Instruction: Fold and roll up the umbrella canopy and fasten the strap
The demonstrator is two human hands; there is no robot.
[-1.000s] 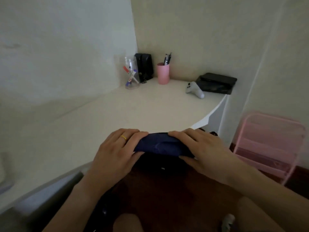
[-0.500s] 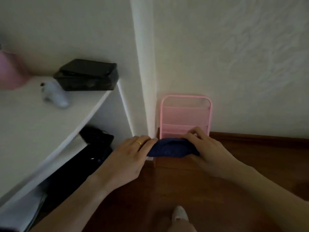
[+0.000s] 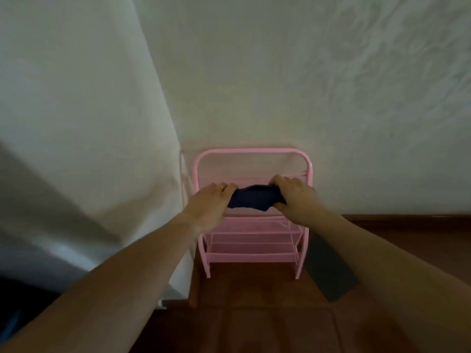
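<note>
Since the earlier frame the view has been swung to the right: the white counter and the things on it have gone from sight, and the pink rack [image 3: 252, 235], seen before at the right edge, is now faced squarely. Both arms have been stretched out further, so that the umbrella [image 3: 256, 200] is held in front of the rack's upper part. Whether it touches the rack cannot be told.

The dark blue umbrella is held level, as a short bundle of gathered canopy, between the two hands. The left hand [image 3: 211, 203] is closed over its left end, with a gold ring [image 3: 221, 186] seen on one finger. The right hand [image 3: 295, 197] is closed over its right end, the fingers [image 3: 279, 180] curled over the top and the thumb pressed beneath. No strap can be made out in the cloth.

The rack is stood on a brown wooden floor [image 3: 254, 314] against a pale wall [image 3: 305, 85]. A dark flat object [image 3: 328, 272] is seen on the floor just beside the rack's right leg.
</note>
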